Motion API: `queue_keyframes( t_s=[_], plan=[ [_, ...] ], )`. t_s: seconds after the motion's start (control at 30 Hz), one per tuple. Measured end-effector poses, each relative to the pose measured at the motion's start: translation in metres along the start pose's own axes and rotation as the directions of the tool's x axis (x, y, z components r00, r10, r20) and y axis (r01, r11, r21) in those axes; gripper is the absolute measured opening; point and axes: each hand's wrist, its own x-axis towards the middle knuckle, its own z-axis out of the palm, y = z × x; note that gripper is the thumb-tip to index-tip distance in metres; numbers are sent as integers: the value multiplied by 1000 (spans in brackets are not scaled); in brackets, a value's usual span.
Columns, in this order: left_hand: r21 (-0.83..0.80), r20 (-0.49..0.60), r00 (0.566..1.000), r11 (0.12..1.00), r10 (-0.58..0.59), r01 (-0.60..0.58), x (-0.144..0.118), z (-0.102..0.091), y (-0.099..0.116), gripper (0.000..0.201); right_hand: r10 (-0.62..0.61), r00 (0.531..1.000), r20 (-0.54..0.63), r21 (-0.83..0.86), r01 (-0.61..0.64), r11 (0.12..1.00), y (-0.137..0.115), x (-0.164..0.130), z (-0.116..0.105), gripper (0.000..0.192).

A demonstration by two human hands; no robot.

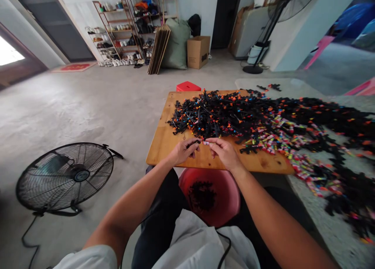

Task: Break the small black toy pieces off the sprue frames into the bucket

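1. The left hand (183,151) pinches a small black strip (193,142) between its fingertips, over the near edge of the wooden table (164,144).
2. The strip's long axis runs roughly left to right, pointing toward the right hand (224,151).
3. The right hand's grip is closed on a tiny pale piece (206,143), just beside the strip's right end.
4. A heap of black parts (234,116) lies beyond; a red bucket (225,194) sits below.
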Motion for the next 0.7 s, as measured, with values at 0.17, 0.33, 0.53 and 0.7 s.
queue_keyframes(
  t_s=[0.17, 0.33, 0.53, 0.7],
  plan=[
    [35, 43, 999, 999, 21, -22, 1, 3, 6, 43, -57, 998, 6, -62, 57, 996, -2, -6, -4, 43],
    [66, 50, 998, 997, 28, -31, 0, 7, 8, 42, -35, 999, -1, -94, 34, 995, 0, -8, -8, 43],
    [121, 60, 997, 991, 57, -64, 0, 9, 9, 38, -1, 1000, -30, -113, -2, 994, -4, -11, -9, 46],
    [250, 90, 994, 965, 57, -78, -1, 9, 13, 33, 29, 999, -19, -68, -30, 997, -6, -12, -9, 40]
  ],
)
